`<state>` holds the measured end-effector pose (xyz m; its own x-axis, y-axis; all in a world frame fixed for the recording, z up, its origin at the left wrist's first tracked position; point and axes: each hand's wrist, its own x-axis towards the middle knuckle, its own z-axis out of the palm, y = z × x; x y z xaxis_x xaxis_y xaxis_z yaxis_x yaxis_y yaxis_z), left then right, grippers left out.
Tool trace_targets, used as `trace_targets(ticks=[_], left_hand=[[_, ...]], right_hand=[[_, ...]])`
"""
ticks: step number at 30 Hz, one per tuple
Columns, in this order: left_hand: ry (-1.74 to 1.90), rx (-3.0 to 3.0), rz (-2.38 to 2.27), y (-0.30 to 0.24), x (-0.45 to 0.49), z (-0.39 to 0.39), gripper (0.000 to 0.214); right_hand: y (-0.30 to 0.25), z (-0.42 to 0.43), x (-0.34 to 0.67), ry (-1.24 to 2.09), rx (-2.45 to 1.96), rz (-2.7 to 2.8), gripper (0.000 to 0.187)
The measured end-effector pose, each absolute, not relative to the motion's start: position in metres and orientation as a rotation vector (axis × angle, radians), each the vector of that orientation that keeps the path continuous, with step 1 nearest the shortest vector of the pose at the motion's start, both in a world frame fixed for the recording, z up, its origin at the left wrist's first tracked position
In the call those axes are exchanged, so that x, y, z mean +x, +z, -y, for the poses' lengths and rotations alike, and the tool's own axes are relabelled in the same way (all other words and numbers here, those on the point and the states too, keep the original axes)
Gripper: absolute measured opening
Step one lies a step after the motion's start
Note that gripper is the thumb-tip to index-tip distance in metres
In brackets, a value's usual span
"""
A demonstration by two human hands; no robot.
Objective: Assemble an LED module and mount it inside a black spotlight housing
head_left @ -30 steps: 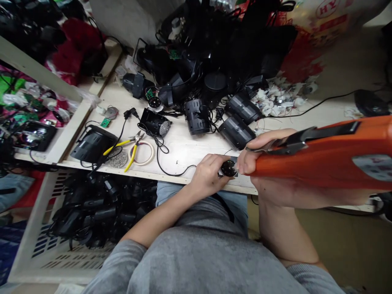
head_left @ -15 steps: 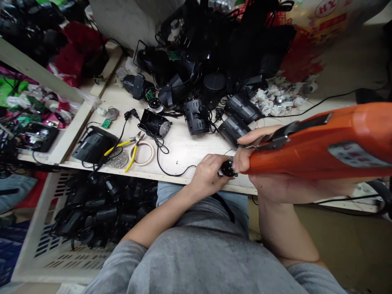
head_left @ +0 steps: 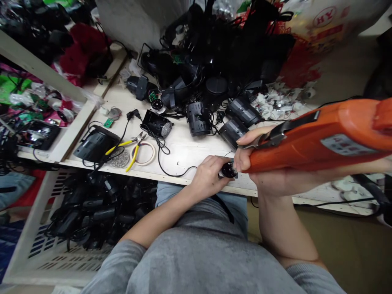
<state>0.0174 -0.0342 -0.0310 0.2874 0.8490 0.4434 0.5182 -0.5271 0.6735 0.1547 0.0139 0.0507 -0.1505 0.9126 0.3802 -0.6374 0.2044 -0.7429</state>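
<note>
Both hold: left hand (head_left: 208, 174) pinches the part (head_left: 228, 170), likely steadying it; right hand (head_left: 277, 182) clasps the driver (head_left: 301, 145), tip hidden.

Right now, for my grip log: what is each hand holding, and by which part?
The right hand holds an orange power screwdriver by its front section, at the metal lever; the left hand holds a small black housing by its left side.
</note>
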Motion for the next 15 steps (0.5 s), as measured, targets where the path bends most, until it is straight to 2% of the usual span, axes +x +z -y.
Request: trace_targets(ticks=[6, 15], left_hand=[[1.152, 2.188, -1.203, -0.031, 0.017, 0.034, 0.035], [1.107, 2.178, -1.215, -0.029, 0.016, 0.034, 0.036]], right_hand=[[0.048, -0.01, 0.155, 1.447, -0.333, 0.961, 0.08], [0.038, -0.013, 0.163, 1.475, -0.252, 1.023, 0.089]])
